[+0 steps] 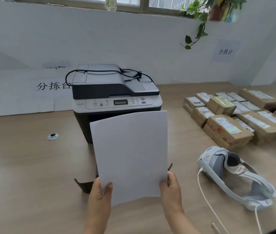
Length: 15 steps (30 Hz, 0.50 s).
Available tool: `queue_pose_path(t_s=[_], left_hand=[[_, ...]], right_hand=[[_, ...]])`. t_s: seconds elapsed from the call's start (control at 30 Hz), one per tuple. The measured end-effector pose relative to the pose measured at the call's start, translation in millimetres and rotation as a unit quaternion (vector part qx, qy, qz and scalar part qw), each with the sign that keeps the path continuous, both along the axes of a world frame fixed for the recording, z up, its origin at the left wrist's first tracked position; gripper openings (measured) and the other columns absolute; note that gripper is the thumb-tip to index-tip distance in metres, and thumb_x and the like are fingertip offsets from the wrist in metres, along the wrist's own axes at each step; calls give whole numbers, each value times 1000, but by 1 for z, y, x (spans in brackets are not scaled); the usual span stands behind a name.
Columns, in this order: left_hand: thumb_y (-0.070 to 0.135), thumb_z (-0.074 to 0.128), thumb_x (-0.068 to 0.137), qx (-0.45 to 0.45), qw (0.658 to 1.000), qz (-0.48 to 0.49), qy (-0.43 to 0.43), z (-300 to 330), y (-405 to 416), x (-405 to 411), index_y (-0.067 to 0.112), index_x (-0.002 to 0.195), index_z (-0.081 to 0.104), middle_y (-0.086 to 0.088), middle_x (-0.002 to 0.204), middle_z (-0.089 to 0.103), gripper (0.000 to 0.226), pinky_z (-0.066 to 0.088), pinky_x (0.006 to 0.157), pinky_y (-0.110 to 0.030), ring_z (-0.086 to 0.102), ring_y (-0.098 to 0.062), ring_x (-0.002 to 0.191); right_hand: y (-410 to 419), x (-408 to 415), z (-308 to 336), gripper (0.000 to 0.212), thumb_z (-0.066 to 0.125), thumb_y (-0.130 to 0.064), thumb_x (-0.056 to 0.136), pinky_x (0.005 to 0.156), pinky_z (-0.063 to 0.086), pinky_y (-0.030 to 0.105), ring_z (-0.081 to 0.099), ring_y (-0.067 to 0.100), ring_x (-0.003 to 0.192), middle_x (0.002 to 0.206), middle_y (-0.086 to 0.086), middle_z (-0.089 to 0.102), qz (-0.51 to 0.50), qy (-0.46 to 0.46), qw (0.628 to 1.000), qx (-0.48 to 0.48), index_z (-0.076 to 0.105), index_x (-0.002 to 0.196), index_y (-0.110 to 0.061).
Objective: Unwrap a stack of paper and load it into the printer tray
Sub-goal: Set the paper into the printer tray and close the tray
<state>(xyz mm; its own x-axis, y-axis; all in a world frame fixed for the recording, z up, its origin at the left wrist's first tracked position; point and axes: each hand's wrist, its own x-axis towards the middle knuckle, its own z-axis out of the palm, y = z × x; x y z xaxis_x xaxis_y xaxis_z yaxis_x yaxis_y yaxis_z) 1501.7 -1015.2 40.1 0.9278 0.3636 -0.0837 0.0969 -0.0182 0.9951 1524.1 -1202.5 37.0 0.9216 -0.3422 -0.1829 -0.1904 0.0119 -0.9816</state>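
A white stack of paper (130, 154) is held up, tilted, in front of the printer (115, 97). My left hand (100, 191) grips its lower left edge and my right hand (171, 186) grips its lower right edge. Under the paper, the brown opened wrapper (84, 184) lies on the wooden table (24, 174), mostly hidden. The grey and white printer stands on the table with a black cable lying across its lid. The paper hides the printer's lower front, so the tray is not visible.
A white headset (235, 176) with a white cable lies on the table at right. Several brown parcels (230, 127) fill the back right. A round cable grommet (52, 136) sits at left. A plant (199, 16) hangs by the window.
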Motion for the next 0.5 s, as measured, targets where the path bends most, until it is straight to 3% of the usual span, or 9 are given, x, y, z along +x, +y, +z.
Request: queue_pose_path(t_s=[0.07, 0.13, 0.17, 0.23, 0.3, 0.33, 0.37, 0.43, 0.5], left_hand=[[-5, 52, 91, 18, 1000, 6, 6, -11, 2, 1, 36, 91, 57, 3, 95, 68, 42, 49, 73, -7, 63, 10, 80], [-2, 55, 90, 22, 1000, 6, 14, -22, 2, 2, 41, 91, 56, 17, 91, 70, 43, 45, 77, -9, 60, 21, 79], [-1, 55, 90, 18, 1000, 6, 16, -30, 2, 1, 38, 93, 58, 22, 87, 69, 40, 44, 72, -2, 58, 26, 77], [-1, 56, 89, 8, 999, 8, 34, -45, 0, 1, 24, 103, 62, 25, 86, 66, 29, 43, 66, 3, 60, 18, 80], [-2, 58, 88, 5, 999, 19, 41, -60, -4, -2, 12, 110, 65, 30, 81, 66, 27, 42, 64, 5, 60, -4, 94], [-3, 59, 87, 0, 999, 27, 39, -65, -7, -3, 5, 113, 65, 26, 81, 67, 28, 39, 63, 9, 60, -3, 94], [-5, 59, 86, -8, 999, 33, 38, -68, -9, -4, 0, 116, 64, 17, 84, 69, 30, 37, 62, 12, 61, 8, 88], [-8, 58, 86, -25, 999, 41, 25, -71, -13, -2, 5, 112, 65, 17, 82, 72, 30, 36, 63, 13, 55, 30, 69], [-10, 59, 85, -38, 998, 50, 13, -76, -13, 1, 15, 102, 65, 32, 67, 69, 31, 38, 65, 12, 53, 33, 66]], right_hand=[[-2, 2, -14, 17, 52, 2, 88, 62, 45, 25, 54, 16, 71, 80, 7, 63, -3, -4, 1000, 1, 62, 87, -11], [-2, 4, -28, 13, 56, -2, 89, 56, 43, 18, 51, 12, 66, 76, 9, 59, -7, -7, 1000, -6, 60, 82, -11], [-2, 3, -35, 11, 58, -4, 89, 52, 42, 13, 51, 7, 61, 75, 11, 58, -10, -1, 1000, -7, 60, 81, -11], [-4, 1, -55, 8, 58, -1, 90, 48, 42, 7, 53, -3, 52, 76, 15, 58, -29, 27, 999, 5, 63, 85, -6], [-3, -2, -78, 16, 53, 3, 91, 50, 44, 2, 63, -2, 67, 88, 18, 63, -46, 60, 997, 15, 62, 103, 8], [-2, -5, -85, 27, 54, -3, 91, 53, 44, 1, 65, 6, 82, 96, 21, 66, -51, 64, 997, 13, 59, 112, 13], [-2, -6, -90, 37, 56, -10, 88, 56, 43, -1, 65, 10, 90, 104, 23, 66, -60, 56, 997, 15, 58, 116, 14], [-2, -3, -88, 31, 55, -7, 88, 54, 41, -2, 62, -12, 71, 103, 21, 65, -85, 58, 994, 32, 60, 112, 13], [-3, -1, -83, 23, 50, 9, 89, 50, 41, -1, 54, -21, 50, 94, 17, 64, -62, 42, 997, 31, 62, 110, 10]])
